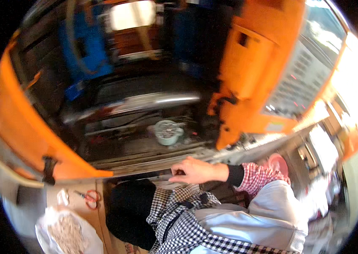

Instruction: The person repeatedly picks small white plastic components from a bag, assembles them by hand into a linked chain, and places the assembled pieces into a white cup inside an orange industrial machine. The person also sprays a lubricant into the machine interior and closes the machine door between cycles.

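Note:
My right hand reaches in from the right, its forearm in a black cuff and a red-checked sleeve. Its fingers curl closed beside the front ledge of the orange machine. A dark spot shows within the curled fingers, and I cannot make out whether it is an object or shadow. Beyond the hand, inside the machine, a small pale green cup holds many small grey pieces. My left hand does not show. A black padded shape and a checked apron fill the lower middle.
Blue blocks and a blurred metal bar are inside the machine. A button panel stands right. Red-handled scissors lie on cardboard at lower left, near a white bag of beige pieces. A pink basin sits right.

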Demonstrator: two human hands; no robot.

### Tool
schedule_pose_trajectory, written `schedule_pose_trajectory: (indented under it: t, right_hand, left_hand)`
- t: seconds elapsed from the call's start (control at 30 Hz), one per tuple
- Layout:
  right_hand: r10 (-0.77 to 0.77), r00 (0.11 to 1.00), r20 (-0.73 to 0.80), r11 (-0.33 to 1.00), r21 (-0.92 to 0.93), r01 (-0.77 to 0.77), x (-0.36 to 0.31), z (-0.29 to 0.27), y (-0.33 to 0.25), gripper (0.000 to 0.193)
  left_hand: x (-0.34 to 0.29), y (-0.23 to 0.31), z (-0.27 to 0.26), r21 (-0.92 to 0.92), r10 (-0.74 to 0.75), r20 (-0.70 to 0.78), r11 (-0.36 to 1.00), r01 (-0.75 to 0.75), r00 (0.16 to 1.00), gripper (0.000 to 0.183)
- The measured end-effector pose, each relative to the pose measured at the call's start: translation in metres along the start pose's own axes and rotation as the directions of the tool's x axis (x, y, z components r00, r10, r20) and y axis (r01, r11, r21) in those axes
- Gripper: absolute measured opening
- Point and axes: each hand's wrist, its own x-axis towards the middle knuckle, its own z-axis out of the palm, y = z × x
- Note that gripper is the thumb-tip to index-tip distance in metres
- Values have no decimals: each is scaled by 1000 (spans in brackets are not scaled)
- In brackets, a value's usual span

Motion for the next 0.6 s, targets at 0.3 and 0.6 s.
schedule_pose_trajectory:
  t: [0.3, 0.6]
  right_hand:
    - [517, 745, -422, 698, -295, -652, -177, -30, 87, 30]
    - [441, -440, -783, 385, 607, -695, -373, -98, 304, 50]
  left_hand:
    - [183, 296, -101, -147, -430, -357, 902, 405, 829, 28]
    - [212, 396, -89, -554, -214, -256, 832, 39, 942, 26]
